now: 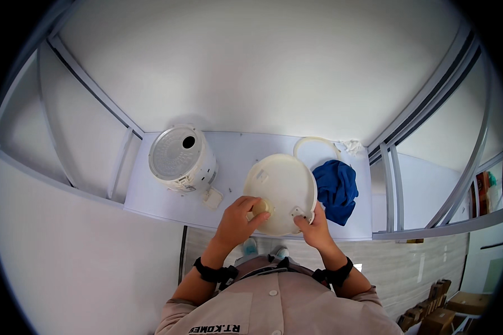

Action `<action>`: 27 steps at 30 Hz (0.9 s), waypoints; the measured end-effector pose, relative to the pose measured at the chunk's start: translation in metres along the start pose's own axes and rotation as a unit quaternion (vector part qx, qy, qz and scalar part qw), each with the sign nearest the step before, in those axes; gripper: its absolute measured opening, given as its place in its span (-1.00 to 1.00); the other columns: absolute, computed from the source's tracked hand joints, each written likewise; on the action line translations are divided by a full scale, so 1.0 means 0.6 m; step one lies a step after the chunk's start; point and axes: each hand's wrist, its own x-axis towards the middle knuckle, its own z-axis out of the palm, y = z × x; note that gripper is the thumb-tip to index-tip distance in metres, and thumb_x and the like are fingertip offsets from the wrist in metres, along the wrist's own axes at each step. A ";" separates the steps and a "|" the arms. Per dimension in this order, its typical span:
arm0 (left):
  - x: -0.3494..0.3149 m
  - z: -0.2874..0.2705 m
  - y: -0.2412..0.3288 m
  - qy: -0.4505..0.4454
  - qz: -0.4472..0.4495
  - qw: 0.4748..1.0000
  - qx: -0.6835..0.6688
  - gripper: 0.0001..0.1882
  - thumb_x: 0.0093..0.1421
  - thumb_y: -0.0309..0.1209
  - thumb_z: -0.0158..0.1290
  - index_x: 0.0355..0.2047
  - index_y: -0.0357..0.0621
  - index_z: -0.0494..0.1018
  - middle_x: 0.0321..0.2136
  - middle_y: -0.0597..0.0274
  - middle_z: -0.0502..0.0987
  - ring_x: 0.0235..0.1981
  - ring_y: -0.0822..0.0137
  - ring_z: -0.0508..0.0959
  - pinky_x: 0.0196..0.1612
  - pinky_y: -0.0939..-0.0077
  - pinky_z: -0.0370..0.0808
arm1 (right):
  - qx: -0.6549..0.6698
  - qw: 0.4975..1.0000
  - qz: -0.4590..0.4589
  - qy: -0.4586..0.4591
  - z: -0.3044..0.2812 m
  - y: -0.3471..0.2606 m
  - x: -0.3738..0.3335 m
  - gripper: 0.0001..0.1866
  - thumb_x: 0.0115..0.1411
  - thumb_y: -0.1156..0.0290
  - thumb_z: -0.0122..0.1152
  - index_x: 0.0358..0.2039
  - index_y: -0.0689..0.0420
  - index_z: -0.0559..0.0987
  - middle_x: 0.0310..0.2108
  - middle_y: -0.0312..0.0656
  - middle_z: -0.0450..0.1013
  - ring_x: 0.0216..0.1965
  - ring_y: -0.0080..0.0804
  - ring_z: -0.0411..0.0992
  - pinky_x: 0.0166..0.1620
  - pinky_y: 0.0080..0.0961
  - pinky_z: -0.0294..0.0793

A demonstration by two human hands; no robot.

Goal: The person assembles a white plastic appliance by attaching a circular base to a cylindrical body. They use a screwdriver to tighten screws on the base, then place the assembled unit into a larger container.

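Note:
Tilted at the table's front edge is a round cream-coloured plastic lid (pixel 282 184), with a small white plate near its lower right rim. My right hand (pixel 317 228) is closed on that rim, thumb on top beside the plate. My left hand (pixel 239 222) grips a small round yellowish piece (pixel 260 207) between thumb and fingers, over the lid's lower left part. Whether this piece is fixed to the lid I cannot tell. To the right of the lid, a crumpled blue cloth (pixel 336 190) lies close to my right hand.
On the left of the white table (pixel 229 146) stands a white cylindrical housing (pixel 183 157) with a dark round hole in its top. A small off-white piece (pixel 212 198) lies beside it. Behind the cloth are a cream ring (pixel 313 140) and crumpled white tissue (pixel 352 146). Metal frames flank the table.

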 end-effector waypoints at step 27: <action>-0.011 0.056 -0.221 0.103 -0.077 0.981 0.145 -0.45 0.18 -0.38 0.35 0.16 -0.31 0.55 0.03 -0.10 0.54 -0.02 -0.03 0.64 0.09 0.17 0.60 | 0.119 0.989 -0.008 0.083 -0.046 0.019 0.005 -0.31 0.22 0.60 0.21 0.40 0.18 0.38 0.18 -0.17 0.52 0.18 -0.37 0.49 0.24 -0.36 0.47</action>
